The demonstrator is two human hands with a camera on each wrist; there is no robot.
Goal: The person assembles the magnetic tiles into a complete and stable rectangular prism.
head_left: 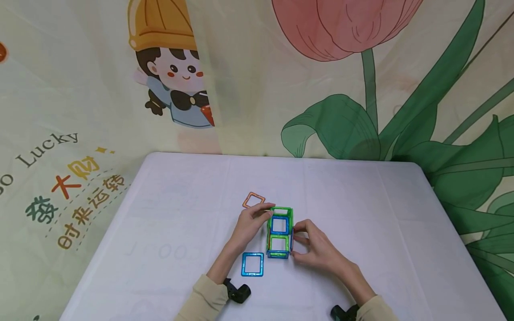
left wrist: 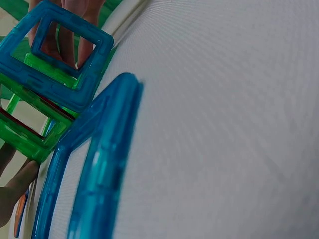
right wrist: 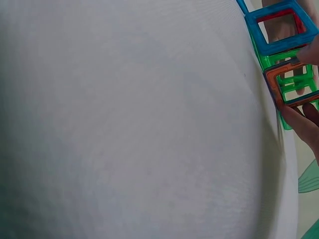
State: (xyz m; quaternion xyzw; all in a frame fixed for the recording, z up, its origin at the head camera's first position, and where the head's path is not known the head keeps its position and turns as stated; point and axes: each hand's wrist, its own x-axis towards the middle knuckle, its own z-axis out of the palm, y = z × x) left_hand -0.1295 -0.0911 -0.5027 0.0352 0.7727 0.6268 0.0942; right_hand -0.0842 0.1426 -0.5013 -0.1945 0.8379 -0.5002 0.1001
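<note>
Head view: a magnetic-tile structure [head_left: 279, 233] of green and blue square frames stands between the two hands on the white-covered table [head_left: 345, 196]. The left hand [head_left: 248, 226] has thumb and forefinger nearly together at the structure's far corner on its own side, gripping lightly; its other fingers are largely hidden. The right hand [head_left: 317, 248] is partly open, thumb and fingers spread along the opposite side; the right wrist view shows them pinching a reddish-orange side tile [right wrist: 272, 82] by its edges. Whether that tile is fully seated cannot be determined. A loose blue square tile [head_left: 262, 264] lies beside the left wrist, and a loose orange square tile [head_left: 246, 200] just beyond the left fingers. Risk assessment: uneven pressure from the right fingers could skew the side tile or fold the walls inward, the joints presumably being magnetic only. Releasing the left grip early could let the structure slide. A dropped left forearm might knock the blue tile.
</note>
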